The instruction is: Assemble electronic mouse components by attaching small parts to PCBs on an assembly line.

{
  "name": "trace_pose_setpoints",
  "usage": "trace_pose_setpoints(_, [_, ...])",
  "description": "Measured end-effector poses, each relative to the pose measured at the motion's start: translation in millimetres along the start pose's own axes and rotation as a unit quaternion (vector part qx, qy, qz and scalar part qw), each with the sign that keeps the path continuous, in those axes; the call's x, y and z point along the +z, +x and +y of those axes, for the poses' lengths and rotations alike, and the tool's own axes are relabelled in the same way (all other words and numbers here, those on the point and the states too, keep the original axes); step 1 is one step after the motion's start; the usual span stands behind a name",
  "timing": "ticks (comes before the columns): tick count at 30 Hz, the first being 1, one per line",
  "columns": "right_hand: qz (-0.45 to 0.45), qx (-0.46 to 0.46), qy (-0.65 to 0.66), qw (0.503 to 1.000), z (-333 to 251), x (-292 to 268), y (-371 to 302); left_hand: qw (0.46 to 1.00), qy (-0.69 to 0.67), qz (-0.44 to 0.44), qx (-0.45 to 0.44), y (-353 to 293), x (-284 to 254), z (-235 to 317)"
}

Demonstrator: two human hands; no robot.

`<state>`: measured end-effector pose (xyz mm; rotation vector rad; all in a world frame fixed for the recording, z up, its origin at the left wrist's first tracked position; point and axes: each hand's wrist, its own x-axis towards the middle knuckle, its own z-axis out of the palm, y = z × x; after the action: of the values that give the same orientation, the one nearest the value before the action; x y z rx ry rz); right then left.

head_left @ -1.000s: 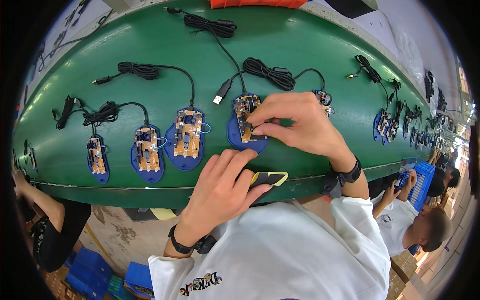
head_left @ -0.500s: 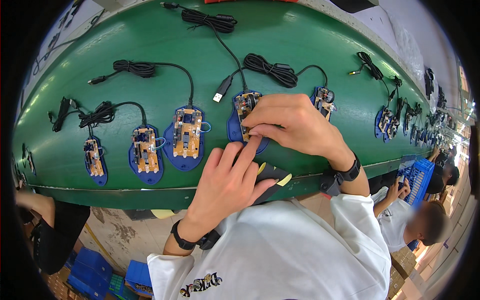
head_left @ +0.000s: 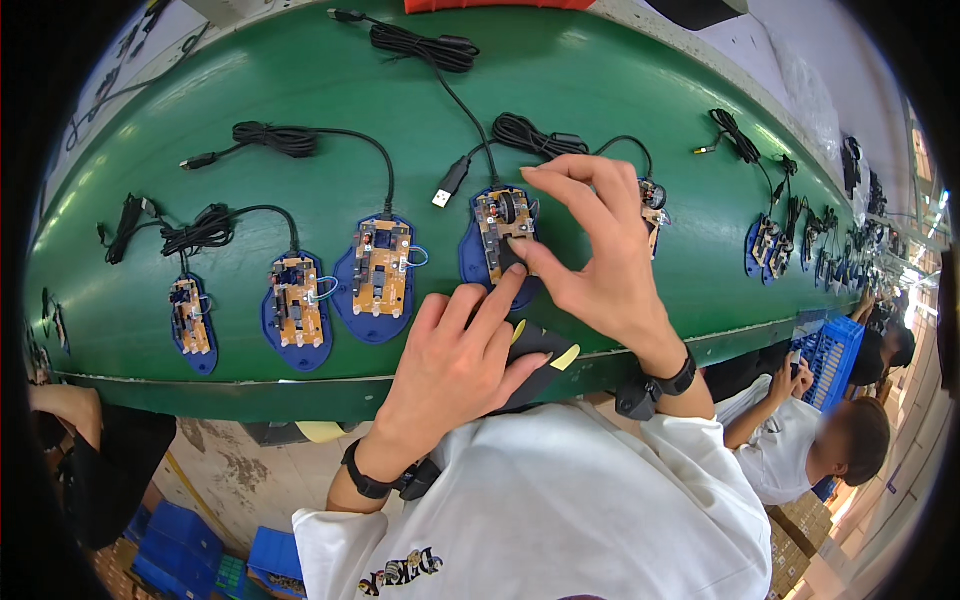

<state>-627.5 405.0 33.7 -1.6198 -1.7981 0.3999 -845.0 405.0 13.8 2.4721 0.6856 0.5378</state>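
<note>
Blue plastic rounded mouse base [head_left: 472, 260], tan rectangular circuit board [head_left: 490, 228] atop, near front edge of glossy green counter [head_left: 620, 95]. Right hand [head_left: 590, 250] loosened, fingers spread, thumb at board. Left hand [head_left: 455, 345] pinching flat black yellow-marked sheet [head_left: 541, 343], index fingertip on board.

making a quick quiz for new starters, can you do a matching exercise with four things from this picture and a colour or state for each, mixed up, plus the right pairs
1. left hand
2. table
3. nearest base
4. its board

a. tan
b. blue
c. gripping a black sheet
d. green

Pairs: 1-c, 2-d, 3-b, 4-a
</note>
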Motion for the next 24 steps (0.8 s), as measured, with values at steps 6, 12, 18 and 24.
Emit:
trace_pose_setpoints(6, [-0.013,0.103,-0.023,0.994,-10,19,-7,1.000,0.008,0.021,-0.005,-4,3,2])
trace_pose_setpoints(12, [0.034,0.127,-0.008,0.991,-4,20,-20,0.999,0.033,-0.001,-0.012,-4,1,3])
trace_pose_setpoints(18, [-0.045,0.071,-0.010,0.996,-11,16,-27,1.000,-0.011,0.010,-0.015,-10,-5,1])
trace_pose_setpoints(24, [-0.089,-0.071,-0.039,0.993,-16,23,-8,0.993,-0.004,0.114,-0.038,-43,-46,-6])
